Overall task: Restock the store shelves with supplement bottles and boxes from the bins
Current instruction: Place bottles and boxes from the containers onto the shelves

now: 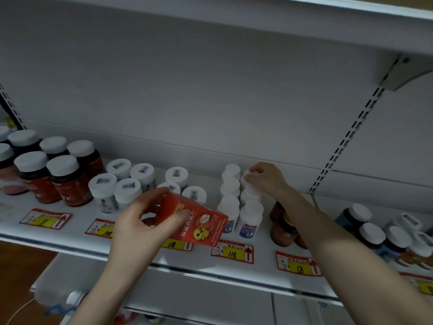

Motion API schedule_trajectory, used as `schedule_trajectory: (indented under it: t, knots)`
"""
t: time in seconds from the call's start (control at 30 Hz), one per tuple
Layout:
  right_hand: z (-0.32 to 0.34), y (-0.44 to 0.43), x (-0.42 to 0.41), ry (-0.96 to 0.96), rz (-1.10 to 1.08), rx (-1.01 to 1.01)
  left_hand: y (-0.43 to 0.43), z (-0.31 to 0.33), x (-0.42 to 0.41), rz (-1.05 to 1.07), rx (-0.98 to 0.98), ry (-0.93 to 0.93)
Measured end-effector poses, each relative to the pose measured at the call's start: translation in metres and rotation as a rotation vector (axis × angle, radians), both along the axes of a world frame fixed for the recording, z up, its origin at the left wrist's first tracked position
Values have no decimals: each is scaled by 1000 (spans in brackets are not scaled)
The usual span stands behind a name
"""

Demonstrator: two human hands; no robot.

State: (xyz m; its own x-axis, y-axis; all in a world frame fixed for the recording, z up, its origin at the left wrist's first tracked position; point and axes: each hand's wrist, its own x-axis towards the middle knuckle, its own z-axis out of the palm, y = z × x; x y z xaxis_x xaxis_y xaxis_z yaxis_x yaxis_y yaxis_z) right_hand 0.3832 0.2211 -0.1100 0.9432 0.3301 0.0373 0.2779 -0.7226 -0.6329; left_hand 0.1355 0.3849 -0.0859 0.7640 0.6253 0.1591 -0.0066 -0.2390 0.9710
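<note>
Far left: dark red-labelled bottles [68,181] with white caps stand in rows on the white shelf [206,178].
Next along: white jars [103,191] with small stickers on their lids, grouped just beside the red-labelled ones.
Left hand [138,221]: held in front of the shelf edge, thumb on the top end and fingers curled round the near end of a red box [199,221] – a firm grip.
Red box: tilted, in the air over the shelf front, its printed face with a yellow cartoon figure turned toward the camera; it hides part of the jars behind it.
Price tags [232,253]: red-bordered with yellow patches, lined along the front lip.
Centre right: small white bottles [229,207] in two columns running front to back.
Right hand [267,179]: reaches to the back of the right column – fingertips pinch the cap of the rearmost white bottle [245,174], which stands on the shelf.
Right of the forearm: amber bottles [283,228], partly hidden.
Far right: dark bottles [370,235] with white caps, blurred.
</note>
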Motion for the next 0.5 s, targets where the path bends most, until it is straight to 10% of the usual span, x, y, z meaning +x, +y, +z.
schedule_trajectory:
  t: [0.2,0.5]
  knots:
    - [22,-9,-31,-137,-40,336,-1,3,7,-32,-82,-30]
    - [63,-35,-132,216,173,563,-20,-1,36,-160,-351,-85]
